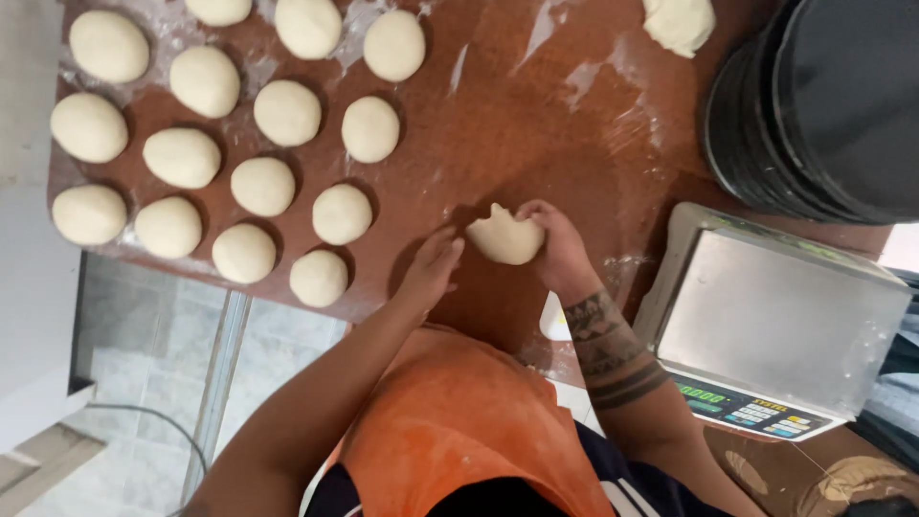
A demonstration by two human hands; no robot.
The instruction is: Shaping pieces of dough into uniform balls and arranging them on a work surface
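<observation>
A pale lump of dough [503, 239] with a ragged top edge lies on the floured brown table [517, 124]. My right hand [555, 251] cups its right side, fingers curled over it. My left hand [433, 265] is flat and open just left of the lump, its fingertips near or touching the dough. Rows of several smooth round dough balls [287, 113] sit on the table's left part.
A metal weighing scale [777, 325] with a display stands at the right, beside my right forearm. A stack of dark round pans [823, 105] sits at the top right. Another rough dough piece [680, 23] lies at the top edge. I wear an orange apron [469, 431].
</observation>
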